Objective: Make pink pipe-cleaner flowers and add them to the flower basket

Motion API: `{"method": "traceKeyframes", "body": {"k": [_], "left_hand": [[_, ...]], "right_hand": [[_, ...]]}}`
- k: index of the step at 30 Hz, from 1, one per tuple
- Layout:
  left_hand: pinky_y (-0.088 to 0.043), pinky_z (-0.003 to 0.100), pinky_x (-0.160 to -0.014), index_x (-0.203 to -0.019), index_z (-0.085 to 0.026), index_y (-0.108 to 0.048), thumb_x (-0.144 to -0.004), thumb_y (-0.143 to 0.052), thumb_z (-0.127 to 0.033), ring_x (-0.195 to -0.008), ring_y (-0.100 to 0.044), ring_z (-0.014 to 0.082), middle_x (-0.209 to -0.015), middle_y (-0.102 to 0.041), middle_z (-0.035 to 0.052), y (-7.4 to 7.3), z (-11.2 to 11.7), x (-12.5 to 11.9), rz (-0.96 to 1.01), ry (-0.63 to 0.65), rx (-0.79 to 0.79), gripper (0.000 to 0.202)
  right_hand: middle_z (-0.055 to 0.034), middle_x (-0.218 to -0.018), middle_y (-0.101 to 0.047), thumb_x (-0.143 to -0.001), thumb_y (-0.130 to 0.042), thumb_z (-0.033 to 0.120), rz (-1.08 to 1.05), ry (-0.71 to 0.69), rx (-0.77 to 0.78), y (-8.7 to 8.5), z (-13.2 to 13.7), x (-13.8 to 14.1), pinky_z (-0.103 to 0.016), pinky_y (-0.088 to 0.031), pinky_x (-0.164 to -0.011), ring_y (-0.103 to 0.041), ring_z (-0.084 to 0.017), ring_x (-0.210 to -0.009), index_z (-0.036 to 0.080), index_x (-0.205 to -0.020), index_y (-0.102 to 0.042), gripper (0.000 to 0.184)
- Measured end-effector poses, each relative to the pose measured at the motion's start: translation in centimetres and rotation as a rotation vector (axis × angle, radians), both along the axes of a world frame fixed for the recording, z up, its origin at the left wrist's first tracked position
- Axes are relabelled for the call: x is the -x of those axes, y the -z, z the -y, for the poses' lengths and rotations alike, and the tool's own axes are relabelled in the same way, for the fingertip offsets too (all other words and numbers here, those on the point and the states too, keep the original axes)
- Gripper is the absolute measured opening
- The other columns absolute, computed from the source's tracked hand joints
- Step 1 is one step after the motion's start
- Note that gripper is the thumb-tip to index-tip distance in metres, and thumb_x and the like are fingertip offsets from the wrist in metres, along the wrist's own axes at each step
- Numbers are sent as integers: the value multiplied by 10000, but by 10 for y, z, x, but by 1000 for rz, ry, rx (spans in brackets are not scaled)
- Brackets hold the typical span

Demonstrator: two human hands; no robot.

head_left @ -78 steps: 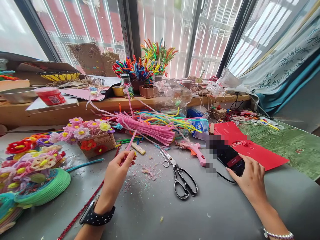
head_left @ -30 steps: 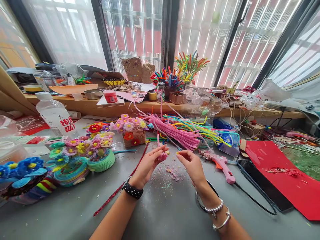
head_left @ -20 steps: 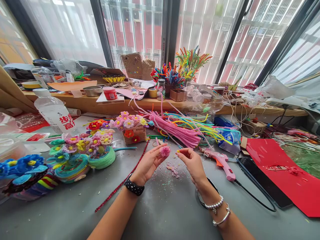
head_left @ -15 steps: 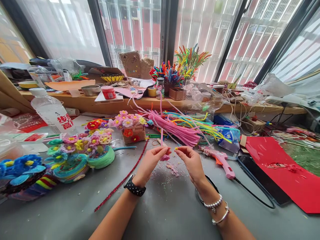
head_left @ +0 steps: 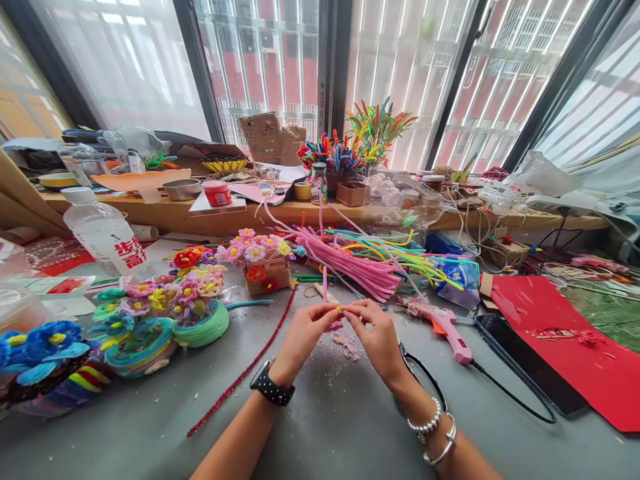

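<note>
My left hand is closed in a pinch on a pink pipe-cleaner flower, mostly covered by the fingers. A pink stem rises behind that hand. Between the fingertips of both hands sits a tiny yellow pipe-cleaner piece, pinched by my right hand. The fingertips of the two hands meet at the flower. Below them, pink fuzz scraps lie on the grey table. To the right rests a pink hot glue gun.
Behind the hands lies a bundle of pink pipe cleaners. Flower baskets stand at the left, near a red tinsel strip. A plastic bottle stands farther back. On the right are a black phone and red sheet.
My right hand has moved left with the yellow piece, closing the gap to my left hand. The fingertips now meet over the pink flower.
</note>
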State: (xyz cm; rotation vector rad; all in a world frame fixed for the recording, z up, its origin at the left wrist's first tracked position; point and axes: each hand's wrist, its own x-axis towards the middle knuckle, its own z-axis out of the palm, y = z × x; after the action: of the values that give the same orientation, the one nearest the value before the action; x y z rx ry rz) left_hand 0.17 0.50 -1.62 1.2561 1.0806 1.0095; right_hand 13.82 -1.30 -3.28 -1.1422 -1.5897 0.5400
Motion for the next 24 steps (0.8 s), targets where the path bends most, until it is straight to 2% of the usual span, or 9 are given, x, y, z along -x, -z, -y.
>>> {"method": "traceKeyframes", "body": {"k": [5,12,20,24], "left_hand": [[-467,273,-704,-849,-110,-660,-655,-599,-309,-794,-593,175,-847,-669,75,2,0,0,-88,5,-94,284],[-452,259,-699,-849,-100,-640,-658,-601,-292,-771,-584,156,-845,-661,75,3,1,-2,-26,17,-49,274],[-456,257,-689,-849,-105,-629,-658,-597,-315,-758,-582,151,-839,-655,72,7,-2,-1,-35,2,-69,285],[-456,249,-642,-800,-121,-635,-663,-587,-309,-705,-584,154,-777,-660,59,5,-1,-2,-183,-24,-172,238]], "right_hand": [[-60,-785,-599,-779,-512,253,71,54,-53,2,1,2,-274,-454,-581,-549,-167,-744,201,-820,-659,161],[-61,-789,-606,-781,-508,203,147,99,-97,1,3,2,-312,-445,-649,-538,-179,-770,190,-809,-637,133],[-60,-795,-592,-784,-508,247,178,107,-95,4,3,3,-300,-441,-614,-530,-177,-755,195,-828,-629,139],[-60,-781,-594,-785,-515,262,194,110,-74,2,2,2,-307,-441,-637,-531,-178,-751,187,-791,-625,133]]}}
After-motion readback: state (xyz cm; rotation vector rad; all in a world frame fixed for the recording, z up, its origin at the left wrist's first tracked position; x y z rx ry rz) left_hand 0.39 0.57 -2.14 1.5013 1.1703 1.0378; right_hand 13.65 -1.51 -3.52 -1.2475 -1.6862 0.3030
